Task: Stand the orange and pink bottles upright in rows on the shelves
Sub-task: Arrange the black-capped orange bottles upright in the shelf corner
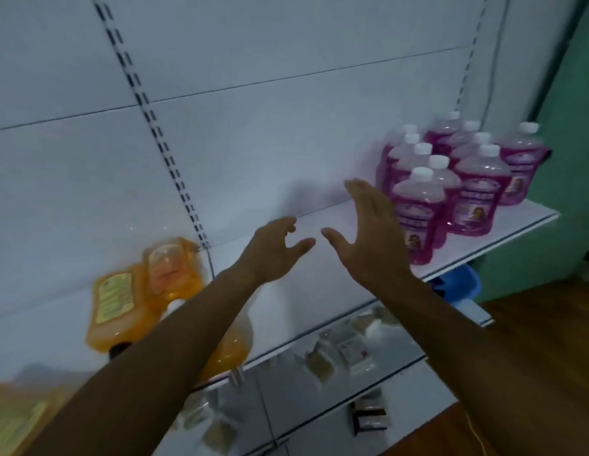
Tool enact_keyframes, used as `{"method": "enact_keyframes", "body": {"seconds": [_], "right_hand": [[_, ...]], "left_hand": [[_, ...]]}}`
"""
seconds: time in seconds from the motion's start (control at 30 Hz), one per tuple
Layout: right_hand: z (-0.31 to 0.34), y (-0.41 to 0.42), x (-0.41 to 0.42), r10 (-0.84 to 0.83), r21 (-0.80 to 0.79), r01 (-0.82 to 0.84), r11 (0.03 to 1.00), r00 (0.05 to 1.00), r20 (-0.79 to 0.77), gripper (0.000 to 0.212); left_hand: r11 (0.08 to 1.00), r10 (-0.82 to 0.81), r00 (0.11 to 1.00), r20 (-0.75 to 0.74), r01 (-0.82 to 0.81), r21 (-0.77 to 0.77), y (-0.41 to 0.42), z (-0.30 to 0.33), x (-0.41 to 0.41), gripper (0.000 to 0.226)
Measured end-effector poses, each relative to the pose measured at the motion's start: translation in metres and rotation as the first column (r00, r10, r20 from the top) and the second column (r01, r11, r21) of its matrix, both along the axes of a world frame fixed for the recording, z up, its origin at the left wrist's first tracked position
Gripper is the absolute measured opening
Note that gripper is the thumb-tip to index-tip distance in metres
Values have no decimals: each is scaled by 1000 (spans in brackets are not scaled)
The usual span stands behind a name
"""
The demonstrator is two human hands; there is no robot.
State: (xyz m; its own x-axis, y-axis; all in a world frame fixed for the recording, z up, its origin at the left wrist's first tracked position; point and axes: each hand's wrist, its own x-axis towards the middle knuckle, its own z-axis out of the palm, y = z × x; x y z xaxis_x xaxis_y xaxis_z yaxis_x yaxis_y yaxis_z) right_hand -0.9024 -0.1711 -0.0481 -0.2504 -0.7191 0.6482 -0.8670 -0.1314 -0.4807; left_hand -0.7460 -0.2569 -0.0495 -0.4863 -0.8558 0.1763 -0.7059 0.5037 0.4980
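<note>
Several pink bottles (474,189) with white caps stand upright in rows at the right end of the white shelf (517,225). Orange bottles (122,304) lie tipped and blurred on the shelf's left part, partly hidden by my left forearm. My left hand (273,251) hovers above the bare middle of the shelf, fingers loosely curled, holding nothing. My right hand (372,232) is raised just left of the pink bottles, fingers straight, palm facing left, empty. Whether it touches the nearest pink bottle (418,218) cannot be told.
Small packets (352,350) lie on the lower shelves. A blue object (461,284) sits under the shelf's right end. More orange (16,419) shows at the bottom left corner. A green wall (569,159) stands right, wooden floor (533,324) below it.
</note>
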Motion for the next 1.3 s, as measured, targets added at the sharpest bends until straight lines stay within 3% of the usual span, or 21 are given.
{"method": "enact_keyframes", "body": {"seconds": [0.1,0.27,0.4,0.53,0.67,0.8,0.87,1.0,1.2,1.3], "right_hand": [[-7,-2,54,274,139,-288,947,955,111,66],[-18,1,136,618,364,-615,699,776,123,70],[-28,10,162,735,630,-562,536,678,-21,96],[-34,11,171,750,758,-358,546,612,-251,106],[-31,15,172,715,750,-327,575,646,-266,97],[-30,24,156,667,690,-416,592,734,-130,94],[-28,29,149,622,603,-481,636,783,-31,92],[-18,40,146,546,485,-556,675,819,179,67],[5,36,181,601,377,-741,556,672,433,45],[16,34,216,663,333,-828,451,561,496,53]], "left_hand": [[992,115,993,8,-115,-44,18,9,63,62],[958,270,963,-2,-269,-104,57,15,160,46],[940,340,939,47,-338,-55,80,5,211,49],[946,320,946,49,-322,40,93,-6,234,50],[965,257,966,3,-257,52,103,-10,240,50],[975,196,977,-88,-185,121,106,-9,241,60],[976,152,971,-185,-117,185,107,-3,239,68],[957,137,887,-441,-4,291,109,15,230,67],[960,249,757,-604,-111,257,117,27,244,93],[949,310,648,-696,-169,265,133,26,270,93]]}}
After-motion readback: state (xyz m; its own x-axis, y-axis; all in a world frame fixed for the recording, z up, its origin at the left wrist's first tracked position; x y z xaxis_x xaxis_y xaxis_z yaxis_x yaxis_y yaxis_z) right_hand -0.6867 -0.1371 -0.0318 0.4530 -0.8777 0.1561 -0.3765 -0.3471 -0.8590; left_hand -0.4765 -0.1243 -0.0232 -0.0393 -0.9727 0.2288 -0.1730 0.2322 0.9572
